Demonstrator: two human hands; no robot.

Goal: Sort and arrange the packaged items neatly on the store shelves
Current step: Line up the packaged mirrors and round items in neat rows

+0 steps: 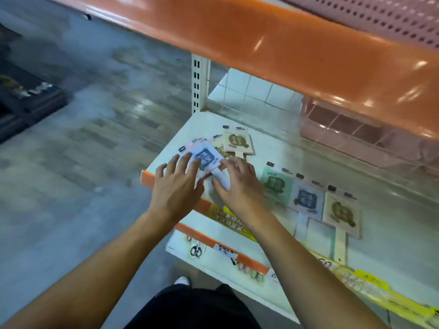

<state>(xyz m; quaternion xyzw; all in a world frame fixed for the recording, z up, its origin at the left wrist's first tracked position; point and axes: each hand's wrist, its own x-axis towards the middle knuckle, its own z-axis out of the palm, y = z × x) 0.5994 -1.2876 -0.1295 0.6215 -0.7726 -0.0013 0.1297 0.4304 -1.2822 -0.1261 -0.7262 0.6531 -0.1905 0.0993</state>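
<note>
On the white shelf [273, 148] lies a loose pile of flat packets at its left end. On top is a white packet with a blue label [206, 159]. My left hand [177, 186] lies on its left side with fingers spread. My right hand [237, 184] holds its lower right part, fingers curled over the white edge. Behind the pile is a beige packet with a brown label [237, 140]. To the right lie three packets in a row: a green one [275, 184], a blue one [307, 199] and a beige one [343, 213].
An orange shelf [285, 41] overhangs above. A clear wire-grid divider [344, 129] stands behind the packets, with a pink bin [356, 119] beyond it. The shelf front carries an orange strip and yellow price labels [228, 218]. A lower shelf holds scissors [196, 251]. Open floor lies left.
</note>
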